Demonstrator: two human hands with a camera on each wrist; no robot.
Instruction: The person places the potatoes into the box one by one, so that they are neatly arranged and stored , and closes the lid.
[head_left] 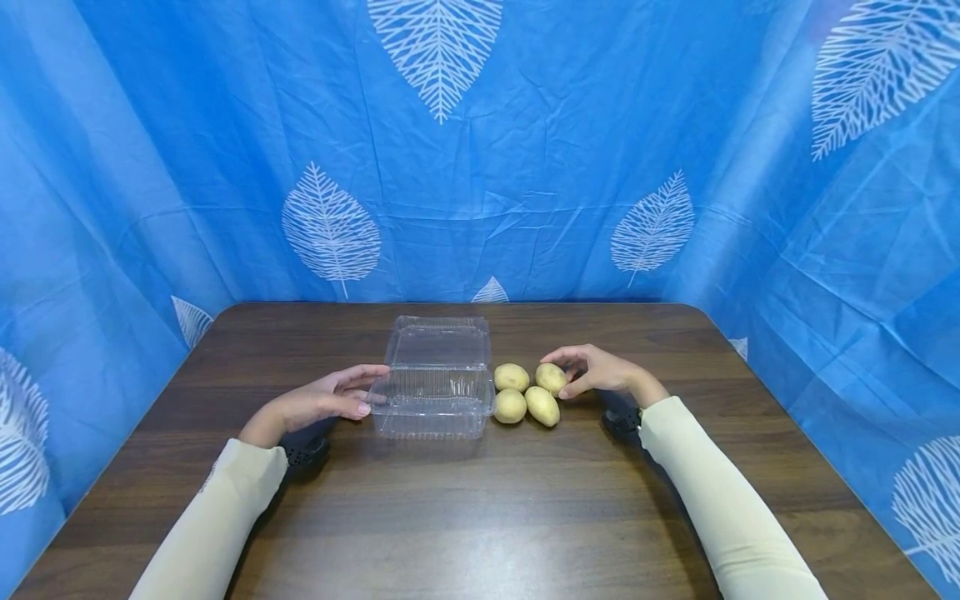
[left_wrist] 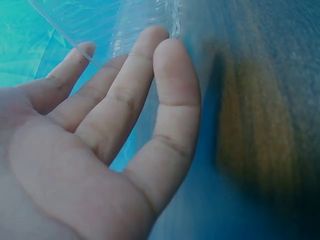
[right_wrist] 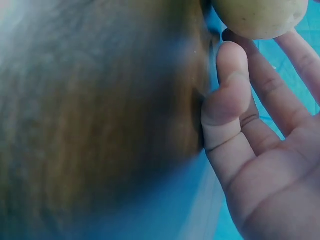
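Note:
A clear plastic clamshell container (head_left: pixel 431 423) stands on the table, its lid (head_left: pixel 438 343) raised and leaning back. At its left end is my left hand (head_left: pixel 330 398), with fingers spread and nearly straight. In the left wrist view, the fingertips (left_wrist: pixel 150 37) lie right at the ribbed plastic. Several yellow potatoes sit grouped beside the container's right end. Around the back right potato (head_left: pixel 551 378) reaches my right hand (head_left: pixel 600 371), fingers behind and thumb in front. The right wrist view shows that potato (right_wrist: pixel 262 17) just beyond the thumb tip, the fingers loosely extended.
Close by the right hand's potato lie a long potato (head_left: pixel 542 407), a front left potato (head_left: pixel 510 407) and a back left potato (head_left: pixel 512 377). The brown wooden table (head_left: pixel 465 517) backs onto a blue curtain (head_left: pixel 487 192) with white leaf prints.

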